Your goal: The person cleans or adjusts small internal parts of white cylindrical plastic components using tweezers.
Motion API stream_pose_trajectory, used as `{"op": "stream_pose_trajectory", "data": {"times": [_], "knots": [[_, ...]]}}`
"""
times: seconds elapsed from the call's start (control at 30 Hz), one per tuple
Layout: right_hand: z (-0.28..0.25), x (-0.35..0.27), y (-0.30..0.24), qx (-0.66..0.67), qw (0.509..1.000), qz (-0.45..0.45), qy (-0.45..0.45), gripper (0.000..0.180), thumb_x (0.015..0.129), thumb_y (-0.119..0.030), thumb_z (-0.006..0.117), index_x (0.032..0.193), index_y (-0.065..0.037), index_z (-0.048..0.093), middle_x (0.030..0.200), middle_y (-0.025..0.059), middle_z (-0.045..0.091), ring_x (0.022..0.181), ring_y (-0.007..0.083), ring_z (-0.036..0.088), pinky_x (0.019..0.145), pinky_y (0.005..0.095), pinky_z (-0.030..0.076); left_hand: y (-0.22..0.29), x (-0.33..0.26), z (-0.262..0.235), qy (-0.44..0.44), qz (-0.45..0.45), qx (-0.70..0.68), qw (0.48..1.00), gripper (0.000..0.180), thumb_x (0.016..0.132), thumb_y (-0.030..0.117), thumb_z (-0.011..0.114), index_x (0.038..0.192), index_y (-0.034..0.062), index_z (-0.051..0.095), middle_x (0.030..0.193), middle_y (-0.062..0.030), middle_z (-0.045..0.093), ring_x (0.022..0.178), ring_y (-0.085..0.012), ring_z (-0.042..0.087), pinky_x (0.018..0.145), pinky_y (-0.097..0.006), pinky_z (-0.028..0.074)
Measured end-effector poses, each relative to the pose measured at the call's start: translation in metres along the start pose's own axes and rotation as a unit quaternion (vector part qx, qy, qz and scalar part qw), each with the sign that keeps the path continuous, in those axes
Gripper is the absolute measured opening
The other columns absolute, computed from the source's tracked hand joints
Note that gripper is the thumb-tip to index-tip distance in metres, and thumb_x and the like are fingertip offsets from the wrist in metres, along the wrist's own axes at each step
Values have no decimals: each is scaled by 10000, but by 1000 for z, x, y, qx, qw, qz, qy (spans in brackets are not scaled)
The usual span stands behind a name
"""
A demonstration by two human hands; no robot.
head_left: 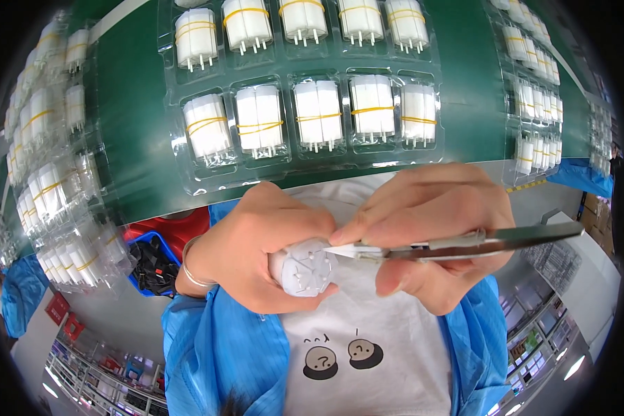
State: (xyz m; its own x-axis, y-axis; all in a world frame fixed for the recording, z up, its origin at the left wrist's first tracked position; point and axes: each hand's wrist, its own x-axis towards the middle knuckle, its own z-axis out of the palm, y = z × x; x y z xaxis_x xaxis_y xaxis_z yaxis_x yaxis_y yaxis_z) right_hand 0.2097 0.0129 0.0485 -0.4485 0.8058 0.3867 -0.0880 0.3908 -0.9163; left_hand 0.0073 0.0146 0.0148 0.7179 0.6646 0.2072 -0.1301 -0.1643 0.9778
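My left hand (246,239) is closed around a white bundle (306,272), held end-on in front of my chest. Its pale end face shows several small pins or wire ends. From the right, my right hand (440,225) pinches a slim metal tool (492,243), like tweezers, with a white pointed tip (347,250). That tip meets the upper right edge of the bundle's end, beside my left fingers. Exactly what the tip is made of cannot be made out. The bundle's length is hidden inside my left hand.
On the green table (135,104) ahead lies a clear plastic tray (222,184) with rows of white bundles (258,118) in yellow rubber bands. Stacked trays stand left (69,236) and right (537,104). A blue bin (152,267) of dark parts sits lower left, near a red stool (180,225).
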Motion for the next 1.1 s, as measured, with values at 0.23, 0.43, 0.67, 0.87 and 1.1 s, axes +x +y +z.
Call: {"op": "stream_pose_trajectory", "data": {"times": [0.23,0.43,0.67,0.87,1.1], "knots": [[-1,-1,2,-7,1000,-21,9,366,753,-274,715,880,20,538,717,188,641,557,214,617,465,254,491,-2,2,-7,-54,-42,-162,984,248,566,114,741,733,30,577,571,-60,532,451,-207,516,410,-257,346],[3,-6,3,137,990,7,23,345,795,-260,676,956,-3,512,810,252,632,646,238,643,487,282,515,4,3,-5,14,-28,-59,998,218,560,99,735,689,46,567,536,-39,526,423,-191,513,398,-238,339],[13,-5,19,123,990,-66,-3,362,763,-142,685,974,67,478,857,334,595,671,253,644,498,290,527,6,5,-1,62,5,-2,998,220,552,92,723,651,65,528,505,-40,478,384,-221,461,364,-269,299],[20,-6,19,108,991,-65,31,383,763,-158,693,963,77,467,842,346,589,659,244,639,492,274,520,3,4,1,60,1,18,998,223,543,88,716,659,54,529,512,-51,468,384,-231,445,361,-275,295],[27,-9,15,98,991,5,93,298,842,-210,606,897,42,457,768,271,616,597,196,624,454,236,487,3,4,2,78,-8,23,997,216,548,79,707,672,40,535,531,-65,480,399,-244,458,370,-278,318]]}}
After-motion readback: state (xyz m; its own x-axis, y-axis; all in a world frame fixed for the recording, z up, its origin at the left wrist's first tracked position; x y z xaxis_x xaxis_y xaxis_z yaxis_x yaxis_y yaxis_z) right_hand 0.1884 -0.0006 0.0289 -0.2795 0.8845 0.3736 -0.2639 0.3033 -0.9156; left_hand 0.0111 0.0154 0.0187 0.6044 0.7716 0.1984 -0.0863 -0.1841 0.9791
